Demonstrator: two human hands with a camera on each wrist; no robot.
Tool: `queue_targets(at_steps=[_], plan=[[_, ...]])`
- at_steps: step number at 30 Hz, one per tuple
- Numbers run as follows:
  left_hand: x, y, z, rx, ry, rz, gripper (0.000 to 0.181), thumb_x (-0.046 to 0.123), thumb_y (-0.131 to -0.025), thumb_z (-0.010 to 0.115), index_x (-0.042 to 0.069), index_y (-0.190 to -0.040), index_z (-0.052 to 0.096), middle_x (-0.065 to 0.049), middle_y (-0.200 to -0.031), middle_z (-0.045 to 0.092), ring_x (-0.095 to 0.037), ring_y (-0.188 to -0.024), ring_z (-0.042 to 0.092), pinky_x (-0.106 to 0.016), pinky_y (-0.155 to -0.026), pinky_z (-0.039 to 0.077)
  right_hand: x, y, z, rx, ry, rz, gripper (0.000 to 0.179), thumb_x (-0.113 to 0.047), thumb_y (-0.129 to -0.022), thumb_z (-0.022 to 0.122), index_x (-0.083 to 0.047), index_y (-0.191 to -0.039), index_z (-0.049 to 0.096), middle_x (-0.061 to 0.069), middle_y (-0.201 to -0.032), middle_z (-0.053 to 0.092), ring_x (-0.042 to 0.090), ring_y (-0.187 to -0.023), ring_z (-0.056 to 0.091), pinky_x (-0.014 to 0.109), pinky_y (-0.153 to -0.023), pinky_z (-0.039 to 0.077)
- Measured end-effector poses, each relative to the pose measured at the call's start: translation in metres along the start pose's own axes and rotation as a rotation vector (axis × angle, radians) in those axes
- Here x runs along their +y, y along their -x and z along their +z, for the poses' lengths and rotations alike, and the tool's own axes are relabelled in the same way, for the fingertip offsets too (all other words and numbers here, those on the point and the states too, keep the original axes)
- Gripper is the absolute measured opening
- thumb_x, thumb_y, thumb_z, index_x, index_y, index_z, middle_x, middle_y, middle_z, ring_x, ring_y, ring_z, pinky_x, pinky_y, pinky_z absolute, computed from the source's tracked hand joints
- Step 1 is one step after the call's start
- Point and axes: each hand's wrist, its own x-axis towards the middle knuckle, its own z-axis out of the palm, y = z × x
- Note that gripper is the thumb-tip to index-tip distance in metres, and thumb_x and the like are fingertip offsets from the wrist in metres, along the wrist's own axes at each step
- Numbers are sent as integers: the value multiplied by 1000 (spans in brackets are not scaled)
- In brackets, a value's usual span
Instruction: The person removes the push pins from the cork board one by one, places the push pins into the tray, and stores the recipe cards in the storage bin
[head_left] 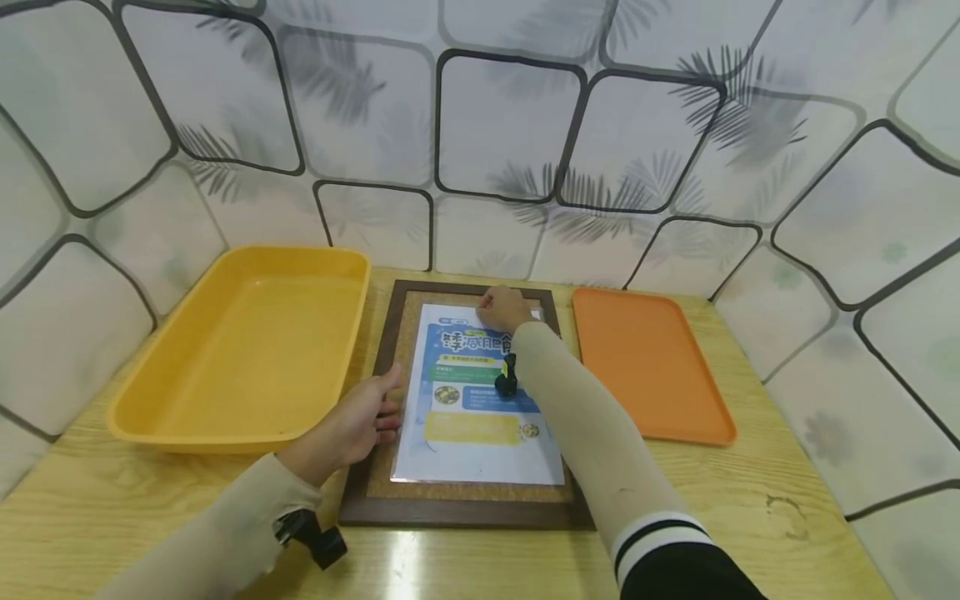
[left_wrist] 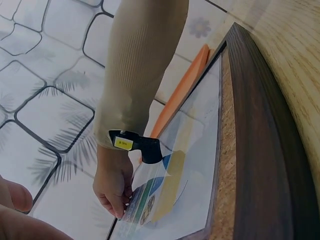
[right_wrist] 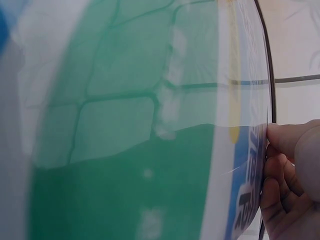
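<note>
A glossy printed poster (head_left: 465, 458) in blue, green and yellow lies over a cork board (head_left: 465, 514) with a dark brown wooden frame. At its top edge my right hand (head_left: 504, 308) pinches the poster; in the right wrist view the thumb and curled fingers (right_wrist: 280, 182) meet at that edge. My left hand (head_left: 352, 425) hovers over the board's left frame, thumb up and fingers loosely extended toward the poster's left edge, holding nothing. Only part of the left hand (left_wrist: 22, 220) shows in the left wrist view.
A deep yellow tray (head_left: 247, 350) stands on the left, its right rim close to the board. To the right lies a flat orange tray (head_left: 645, 367). All rest on a light wooden table (head_left: 750, 517), against a patterned wall (head_left: 502, 125).
</note>
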Motion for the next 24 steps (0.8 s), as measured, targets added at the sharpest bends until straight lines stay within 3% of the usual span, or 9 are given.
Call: queue_targets(at_steps=[8, 14, 18, 24], plan=[[3, -2, 1, 17, -47, -1, 66, 43, -103, 35, -4, -147, 25, -26, -126, 36, -22, -87, 42, -25, -68, 35, 0, -5, 1, 25, 31, 10, 17, -20, -91, 59, -8, -95, 69, 7, -92, 67, 22, -81, 60, 39, -77, 51], [-1, -8, 1, 18, -146, 19, 55, 37, -104, 40, -9, -134, 39, -21, -114, 46, -23, -88, 48, -30, -71, 39, -2, -7, 2, 38, 54, -10, 15, -16, -88, 58, -9, -79, 67, 4, -78, 63, 19, -68, 54, 34, -67, 47], [-4, -11, -3, 9, -189, 30, 53, 32, -103, 43, -11, -134, 37, -20, -108, 47, -24, -85, 52, -32, -70, 47, -2, -7, 3, 19, 45, -17, 21, -14, -88, 56, -10, -68, 61, 2, -67, 58, 17, -60, 48, 31, -60, 42], [-8, -13, -6, 21, -243, 25, 52, 17, -97, 56, -7, -139, 35, -23, -119, 50, -28, -90, 57, -37, -69, 54, -2, -8, 3, 16, 51, -37, 33, -10, -88, 56, -13, -56, 50, -2, -52, 45, 13, -49, 37, 28, -50, 34]])
